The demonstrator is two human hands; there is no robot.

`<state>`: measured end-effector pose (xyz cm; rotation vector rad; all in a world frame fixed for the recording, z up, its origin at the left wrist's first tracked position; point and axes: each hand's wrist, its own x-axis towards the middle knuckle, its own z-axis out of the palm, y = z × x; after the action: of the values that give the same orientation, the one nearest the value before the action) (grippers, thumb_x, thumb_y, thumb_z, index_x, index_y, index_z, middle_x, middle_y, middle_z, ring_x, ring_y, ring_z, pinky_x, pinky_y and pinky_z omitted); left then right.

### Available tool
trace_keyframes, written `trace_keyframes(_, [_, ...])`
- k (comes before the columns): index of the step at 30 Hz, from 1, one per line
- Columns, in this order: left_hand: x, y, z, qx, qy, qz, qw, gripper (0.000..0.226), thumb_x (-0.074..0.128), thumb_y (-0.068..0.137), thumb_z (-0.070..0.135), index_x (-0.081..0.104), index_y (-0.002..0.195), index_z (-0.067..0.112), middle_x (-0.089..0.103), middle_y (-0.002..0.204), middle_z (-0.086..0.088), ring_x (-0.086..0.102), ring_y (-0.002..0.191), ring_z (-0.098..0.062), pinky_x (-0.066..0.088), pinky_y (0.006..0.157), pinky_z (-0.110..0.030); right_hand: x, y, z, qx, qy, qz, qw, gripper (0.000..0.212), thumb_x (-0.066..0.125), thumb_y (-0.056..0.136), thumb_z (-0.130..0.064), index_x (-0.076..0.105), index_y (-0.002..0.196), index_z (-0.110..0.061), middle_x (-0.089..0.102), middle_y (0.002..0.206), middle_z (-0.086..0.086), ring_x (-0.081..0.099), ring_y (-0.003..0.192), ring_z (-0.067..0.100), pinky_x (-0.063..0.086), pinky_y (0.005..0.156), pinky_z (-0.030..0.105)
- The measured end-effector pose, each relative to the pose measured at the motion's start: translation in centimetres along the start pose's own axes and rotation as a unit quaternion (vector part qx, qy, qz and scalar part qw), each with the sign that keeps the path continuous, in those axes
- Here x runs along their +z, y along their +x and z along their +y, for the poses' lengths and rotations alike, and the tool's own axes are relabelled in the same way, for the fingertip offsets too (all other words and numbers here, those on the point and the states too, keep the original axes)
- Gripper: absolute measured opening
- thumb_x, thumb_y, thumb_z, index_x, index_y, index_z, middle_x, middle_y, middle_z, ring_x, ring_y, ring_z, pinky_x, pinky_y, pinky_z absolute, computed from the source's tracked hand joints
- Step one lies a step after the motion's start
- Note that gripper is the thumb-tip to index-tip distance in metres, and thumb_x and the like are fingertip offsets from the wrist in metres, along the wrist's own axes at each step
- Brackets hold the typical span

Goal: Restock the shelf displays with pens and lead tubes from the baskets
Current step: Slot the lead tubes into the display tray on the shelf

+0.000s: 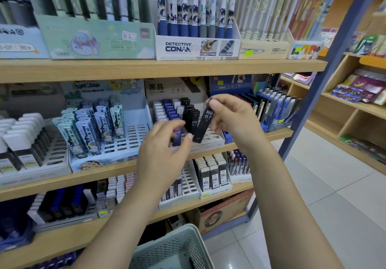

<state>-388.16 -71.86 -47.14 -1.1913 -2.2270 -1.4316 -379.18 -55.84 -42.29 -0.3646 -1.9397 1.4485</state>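
Observation:
My right hand (228, 118) pinches the top of a black lead tube (203, 123) marked HB 0.7, which hangs tilted in front of the middle shelf. My left hand (165, 143) holds a dark blue lead tube (177, 136), also marked HB 0.7, with its thumb tip near the black tube's lower end. Just behind both hands stands a white slotted display (211, 138) with rows of white, blue and black lead tubes (189, 112). A grey perforated basket (177, 248) sits low in front of me; its contents are mostly out of sight.
Wooden shelves (146, 68) hold pen boxes such as the Detective Conan box (196, 47) above and other lead-tube displays (98, 126) left and below. A blue metal post (325, 74) stands at the right, a cardboard box (223, 212) on the floor, another shelf unit (355, 106) further right.

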Motion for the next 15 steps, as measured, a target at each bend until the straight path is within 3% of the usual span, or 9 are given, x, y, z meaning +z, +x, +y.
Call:
trace_keyframes(3, [-0.2, 0.3, -0.5, 0.073, 0.123, -0.002, 0.99, 0.063, 0.055, 0.093, 0.048, 0.041, 0.15, 0.024, 0.04, 0.153, 0.004, 0.027, 0.144, -0.013, 0.014, 0.115, -0.028, -0.5, 0.3, 1.1, 0.001, -0.009, 0.042, 0.999, 0.014, 0.055, 0.102, -0.016, 0.068, 0.108, -0.012, 0.07, 0.084, 0.006, 0.066, 0.066, 0.024, 0.058, 0.065, 0.039])
trace_keyframes(5, [-0.1, 0.4, -1.3, 0.063, 0.164, -0.055, 0.983, 0.073, 0.05, 0.096, 0.055, 0.02, 0.158, 0.03, 0.016, 0.166, 0.01, 0.006, 0.153, -0.01, 0.002, 0.117, -0.035, 0.0, 0.4, 2.1, 0.008, -0.018, 0.039, 0.999, 0.017, 0.054, 0.103, -0.015, 0.067, 0.112, -0.009, 0.07, 0.095, 0.008, 0.071, 0.074, 0.025, 0.061, 0.073, 0.04])
trace_keyframes(7, [0.2, 0.4, -2.3, 0.051, 0.182, -0.09, 0.978, 0.077, 0.046, 0.096, 0.059, 0.01, 0.16, 0.032, 0.004, 0.167, 0.014, -0.005, 0.153, -0.007, -0.005, 0.116, -0.034, 0.5, 0.5, 3.0, 0.013, -0.016, 0.026, 0.999, 0.016, 0.053, 0.103, -0.012, 0.067, 0.111, -0.009, 0.069, 0.097, 0.008, 0.072, 0.078, 0.024, 0.062, 0.078, 0.04])
trace_keyframes(11, [0.3, 0.4, -3.0, 0.049, 0.185, -0.107, 0.976, 0.075, 0.044, 0.098, 0.058, 0.01, 0.16, 0.032, 0.003, 0.167, 0.015, -0.005, 0.153, -0.006, -0.005, 0.115, -0.031, 0.8, 0.9, 3.6, 0.013, -0.027, 0.009, 1.0, 0.014, 0.052, 0.103, -0.01, 0.066, 0.108, -0.009, 0.066, 0.097, 0.006, 0.072, 0.075, 0.017, 0.061, 0.073, 0.03])
trace_keyframes(15, [0.6, 0.4, -3.4, 0.051, 0.176, -0.1, 0.978, 0.074, 0.046, 0.098, 0.054, 0.013, 0.16, 0.031, 0.008, 0.167, 0.015, -0.002, 0.154, -0.007, -0.005, 0.116, -0.031, 0.6, 1.2, 3.6, 0.019, -0.046, -0.022, 0.999, 0.015, 0.054, 0.102, -0.011, 0.068, 0.108, -0.008, 0.066, 0.1, 0.006, 0.07, 0.077, 0.023, 0.062, 0.077, 0.035])
